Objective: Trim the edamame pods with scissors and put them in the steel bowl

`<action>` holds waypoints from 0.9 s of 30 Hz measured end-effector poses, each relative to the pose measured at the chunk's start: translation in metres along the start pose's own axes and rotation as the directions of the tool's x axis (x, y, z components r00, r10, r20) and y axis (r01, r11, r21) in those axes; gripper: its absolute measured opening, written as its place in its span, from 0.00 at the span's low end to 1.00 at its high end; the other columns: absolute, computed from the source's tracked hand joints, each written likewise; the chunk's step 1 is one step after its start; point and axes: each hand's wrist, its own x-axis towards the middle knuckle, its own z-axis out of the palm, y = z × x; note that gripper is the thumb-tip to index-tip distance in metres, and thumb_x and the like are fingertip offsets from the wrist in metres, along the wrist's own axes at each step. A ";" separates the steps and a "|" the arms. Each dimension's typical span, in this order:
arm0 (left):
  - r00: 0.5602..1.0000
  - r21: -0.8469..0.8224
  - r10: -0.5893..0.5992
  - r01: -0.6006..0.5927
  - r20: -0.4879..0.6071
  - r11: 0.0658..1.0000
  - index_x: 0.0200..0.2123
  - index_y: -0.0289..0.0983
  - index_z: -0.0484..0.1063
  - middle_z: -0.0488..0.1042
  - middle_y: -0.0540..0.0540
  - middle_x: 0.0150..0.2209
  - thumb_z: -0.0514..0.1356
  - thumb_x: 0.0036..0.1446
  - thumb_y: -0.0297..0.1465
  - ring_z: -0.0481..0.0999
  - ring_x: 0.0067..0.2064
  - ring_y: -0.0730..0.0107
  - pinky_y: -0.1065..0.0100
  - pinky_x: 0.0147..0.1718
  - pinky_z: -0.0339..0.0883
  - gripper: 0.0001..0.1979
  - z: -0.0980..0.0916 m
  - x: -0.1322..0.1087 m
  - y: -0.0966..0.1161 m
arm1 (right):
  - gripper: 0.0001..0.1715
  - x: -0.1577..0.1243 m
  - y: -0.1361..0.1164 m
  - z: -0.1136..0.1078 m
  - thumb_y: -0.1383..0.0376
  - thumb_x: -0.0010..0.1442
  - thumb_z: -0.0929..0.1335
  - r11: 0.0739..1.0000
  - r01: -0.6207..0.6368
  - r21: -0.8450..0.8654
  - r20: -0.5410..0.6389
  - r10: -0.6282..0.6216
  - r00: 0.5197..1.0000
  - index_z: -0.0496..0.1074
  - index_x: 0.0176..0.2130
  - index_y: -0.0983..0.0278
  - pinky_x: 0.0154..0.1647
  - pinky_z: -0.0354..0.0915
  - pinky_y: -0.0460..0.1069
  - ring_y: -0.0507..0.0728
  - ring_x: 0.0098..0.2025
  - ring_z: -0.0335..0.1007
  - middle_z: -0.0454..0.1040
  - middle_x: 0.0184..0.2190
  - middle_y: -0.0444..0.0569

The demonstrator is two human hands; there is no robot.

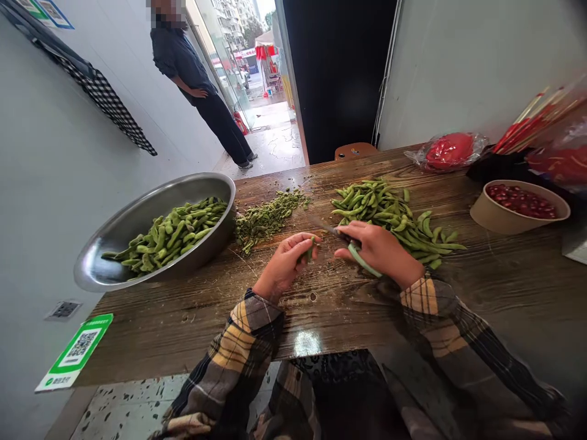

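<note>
Between the fingers of my left hand (290, 261) is a green edamame pod (310, 249), pinched just above the table. My right hand (383, 249) grips a pair of scissors (362, 260) with pale green handles, the blades pointing left toward the pod. Behind the right hand lies a pile of edamame pods (376, 205) on the wood. Beyond my left hand spreads a heap of small green trimmings (270, 215). At the left, a wide steel bowl (110, 241) holds many more pods and stands tilted in the view.
On the wooden table (192, 330), a paper bowl of dark red pieces (495, 214) stands at the right, near a red bundle in clear plastic (452, 151) and red-tipped sticks (527, 125). A green QR card (76, 351) sits at the left edge. A person (188, 67) stands by the doorway.
</note>
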 end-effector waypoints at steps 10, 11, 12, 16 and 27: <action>0.998 0.162 0.059 -0.063 0.027 0.985 0.31 0.35 0.68 0.56 0.56 0.18 0.56 0.58 0.44 0.52 0.19 0.79 0.75 0.18 0.46 0.16 0.018 0.017 -0.001 | 0.23 0.006 0.013 -0.018 0.54 0.57 0.69 0.966 -0.114 0.233 -0.451 0.211 0.867 0.74 0.47 0.65 0.39 0.66 0.51 0.56 0.34 0.71 0.74 0.32 0.47; 0.996 0.241 0.063 -0.076 0.062 0.968 0.32 0.35 0.69 0.57 0.55 0.17 0.55 0.59 0.44 0.54 0.19 0.79 0.74 0.18 0.48 0.16 0.024 0.020 -0.001 | 0.22 0.007 0.012 -0.017 0.54 0.57 0.69 0.965 -0.117 0.234 -0.444 0.213 0.870 0.74 0.47 0.64 0.39 0.66 0.51 0.57 0.34 0.71 0.75 0.32 0.47; 0.993 0.326 0.075 -0.102 0.096 0.940 0.33 0.35 0.70 0.59 0.54 0.18 0.55 0.59 0.43 0.56 0.20 0.78 0.74 0.20 0.51 0.16 0.030 0.024 -0.002 | 0.22 0.007 0.012 -0.016 0.54 0.57 0.69 0.966 -0.116 0.232 -0.437 0.210 0.875 0.74 0.46 0.64 0.40 0.66 0.51 0.57 0.35 0.72 0.75 0.32 0.48; 0.957 0.676 0.198 -0.291 0.214 0.677 0.34 0.37 0.75 0.74 0.47 0.29 0.58 0.56 0.33 0.69 0.30 0.70 0.69 0.32 0.61 0.08 0.053 0.039 -0.008 | 0.21 0.009 0.009 -0.014 0.56 0.57 0.69 0.970 -0.096 0.224 -0.416 0.185 0.890 0.74 0.47 0.64 0.42 0.66 0.52 0.59 0.37 0.72 0.76 0.33 0.50; 0.953 0.729 0.267 -0.285 0.145 0.623 0.27 0.36 0.69 0.69 0.50 0.28 0.63 0.47 0.27 0.65 0.31 0.72 0.71 0.32 0.58 0.04 0.044 0.038 -0.014 | 0.21 0.008 0.006 -0.013 0.58 0.57 0.70 0.976 -0.085 0.199 -0.374 0.156 0.914 0.73 0.48 0.65 0.42 0.66 0.53 0.60 0.39 0.73 0.76 0.36 0.52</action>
